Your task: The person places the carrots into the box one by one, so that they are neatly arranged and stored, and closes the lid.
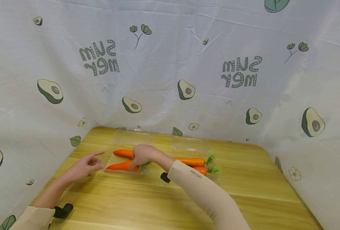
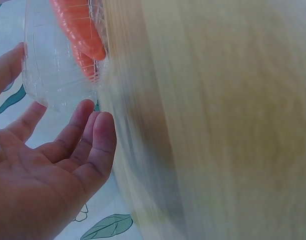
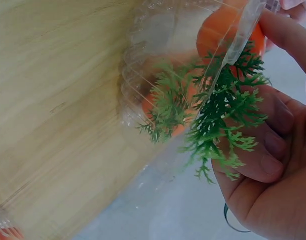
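Observation:
In the head view my right hand (image 1: 142,155) reaches over a clear plastic clamshell box holding two orange carrots. Its thumb lies on the front carrot (image 1: 119,166), near the leafy end, while the rear carrot (image 1: 122,153) is partly covered by the hand. The right wrist view shows the gripped carrot's top (image 3: 217,32) at the box rim (image 3: 242,35), its green leaves hanging before curled fingers (image 3: 267,155). My left hand (image 1: 85,166) is beside the box's left end, palm up with fingers spread, holding nothing; the carrots' tips (image 2: 88,40) lie within the clear wall.
A second clear box, its lid (image 1: 190,143) raised, stands to the right with two more carrots (image 1: 191,161), partly hidden by my right forearm. The first box's lid (image 1: 134,136) also stands raised. Wooden tabletop (image 1: 129,201) lies beneath, and a printed curtain (image 1: 158,64) encloses the back and sides.

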Motion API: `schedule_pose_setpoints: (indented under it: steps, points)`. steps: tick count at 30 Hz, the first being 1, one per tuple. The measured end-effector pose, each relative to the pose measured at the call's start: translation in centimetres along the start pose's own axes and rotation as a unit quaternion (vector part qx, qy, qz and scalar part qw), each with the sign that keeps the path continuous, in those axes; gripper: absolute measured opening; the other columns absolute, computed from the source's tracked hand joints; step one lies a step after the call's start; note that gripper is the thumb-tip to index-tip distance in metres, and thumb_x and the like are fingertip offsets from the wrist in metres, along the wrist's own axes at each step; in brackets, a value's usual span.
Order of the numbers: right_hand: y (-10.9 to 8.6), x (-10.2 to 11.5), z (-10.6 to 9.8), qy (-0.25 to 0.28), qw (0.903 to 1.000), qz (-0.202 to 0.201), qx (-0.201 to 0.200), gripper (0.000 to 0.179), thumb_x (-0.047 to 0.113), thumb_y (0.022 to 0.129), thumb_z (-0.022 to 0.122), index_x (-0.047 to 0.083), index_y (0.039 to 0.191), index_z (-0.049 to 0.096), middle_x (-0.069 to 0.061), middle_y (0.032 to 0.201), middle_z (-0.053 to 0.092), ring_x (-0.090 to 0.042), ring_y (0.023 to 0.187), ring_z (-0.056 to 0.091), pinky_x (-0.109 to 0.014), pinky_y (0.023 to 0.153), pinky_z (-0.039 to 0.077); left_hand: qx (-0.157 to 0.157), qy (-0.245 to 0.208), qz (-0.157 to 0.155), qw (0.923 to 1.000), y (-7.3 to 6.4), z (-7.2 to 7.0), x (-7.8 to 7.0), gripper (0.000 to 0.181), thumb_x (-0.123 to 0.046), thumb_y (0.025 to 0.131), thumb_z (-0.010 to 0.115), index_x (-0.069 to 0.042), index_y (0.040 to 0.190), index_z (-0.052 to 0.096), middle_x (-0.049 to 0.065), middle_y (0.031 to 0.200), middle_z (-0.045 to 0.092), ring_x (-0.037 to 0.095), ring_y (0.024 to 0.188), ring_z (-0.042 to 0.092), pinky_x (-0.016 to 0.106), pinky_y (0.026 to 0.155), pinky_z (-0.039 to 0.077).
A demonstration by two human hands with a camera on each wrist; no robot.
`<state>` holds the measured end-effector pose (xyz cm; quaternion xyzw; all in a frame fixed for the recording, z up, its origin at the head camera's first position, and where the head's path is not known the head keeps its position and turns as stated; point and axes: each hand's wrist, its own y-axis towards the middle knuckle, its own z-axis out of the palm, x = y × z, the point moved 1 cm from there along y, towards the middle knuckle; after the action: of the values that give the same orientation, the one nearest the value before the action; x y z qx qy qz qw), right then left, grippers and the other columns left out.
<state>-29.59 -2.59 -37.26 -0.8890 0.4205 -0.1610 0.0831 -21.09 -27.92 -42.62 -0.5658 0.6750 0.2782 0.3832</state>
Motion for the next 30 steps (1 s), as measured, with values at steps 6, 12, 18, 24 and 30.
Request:
schedule_pose_setpoints:
  steps: [6,12,18,24,30]
  points:
    - [0.3,0.2,0.6,-0.019,0.9997,0.009,0.016,0.02,0.038,0.079,0.08,0.025,0.092,0.073,0.007,0.054,0.032,-0.012,0.05,0.035,-0.025,0.048,0.029,0.002,0.003,-0.001,1.0,-0.1,-0.1,0.0,0.073,-0.028,0.099,0.065,-0.002,0.157,0.029,0.027,0.131,0.054,0.025,0.099,0.054,0.032,0.068,0.049]
    - [0.4,0.2,1.2,-0.069,0.9974,0.003,0.021,0.082,0.042,0.083,0.077,0.058,0.15,0.032,0.005,0.058,0.041,-0.014,0.053,0.04,-0.027,0.049,0.034,0.003,0.002,-0.005,1.0,-0.2,-0.1,-0.1,0.073,-0.028,0.099,0.065,-0.003,0.157,0.03,0.029,0.133,0.052,0.027,0.103,0.055,0.034,0.07,0.049]
    - [0.5,0.3,1.1,-0.058,0.9983,0.011,-0.002,0.026,0.05,0.084,0.076,0.031,0.1,0.076,0.007,0.054,0.038,-0.012,0.054,0.042,-0.026,0.05,0.035,0.003,0.005,-0.002,1.0,-0.1,-0.2,-0.3,0.072,-0.028,0.099,0.065,-0.003,0.157,0.031,0.027,0.131,0.053,0.026,0.101,0.054,0.033,0.068,0.05]
    - [0.4,0.7,0.8,-0.079,0.9969,0.004,-0.005,0.045,0.047,0.083,0.079,0.021,0.052,0.058,0.01,0.048,0.033,-0.01,0.053,0.041,-0.024,0.049,0.033,0.003,0.012,-0.004,0.9999,-0.2,-0.2,-0.7,0.072,-0.029,0.099,0.066,-0.002,0.156,0.031,0.028,0.132,0.053,0.026,0.103,0.055,0.034,0.069,0.049]
    - [0.2,0.8,0.7,-0.08,0.9968,0.009,-0.003,0.047,0.046,0.084,0.078,0.021,0.052,0.056,0.01,0.047,0.032,-0.009,0.052,0.039,-0.024,0.048,0.031,0.004,0.015,-0.008,0.9998,-0.1,-0.2,-0.5,0.07,-0.031,0.099,0.064,-0.004,0.156,0.033,0.027,0.134,0.052,0.029,0.108,0.055,0.036,0.071,0.05]
